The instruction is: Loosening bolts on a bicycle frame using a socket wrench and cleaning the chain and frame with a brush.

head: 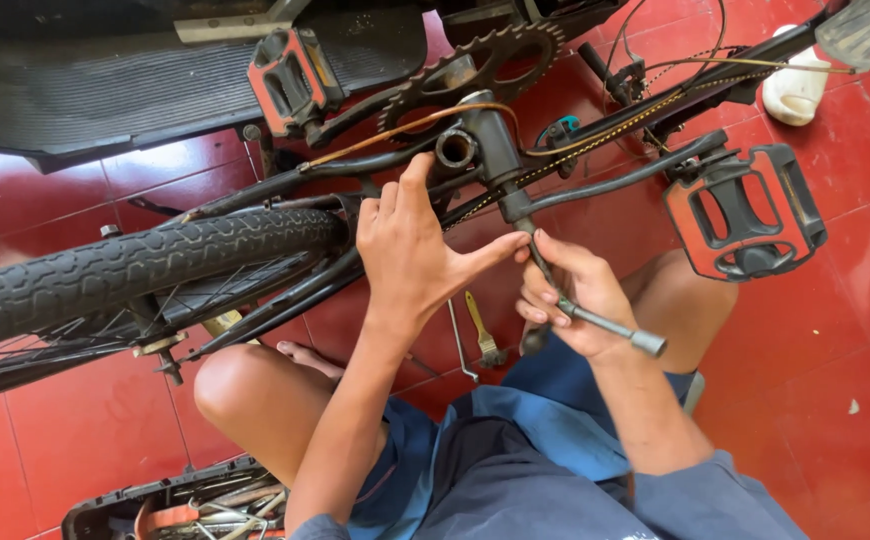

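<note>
Right hand (pixel 570 300) clamped on a wrench (pixel 595 318) — shaft running between the fingers up to the bracket (pixel 470 140); left hand (pixel 415 245) spread on the frame (pixel 285 185) beside the tyre (pixel 105 270), fingers apart, gripping nothing; red pedal (pixel 745 215) just right.

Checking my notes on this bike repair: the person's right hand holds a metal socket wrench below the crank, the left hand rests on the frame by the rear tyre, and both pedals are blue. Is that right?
Not quite: the pedals are red with black frames, not blue, as the head view shows. The rest holds: the right hand grips the metal socket wrench, and the left hand rests on the frame by the rear tyre.
</note>
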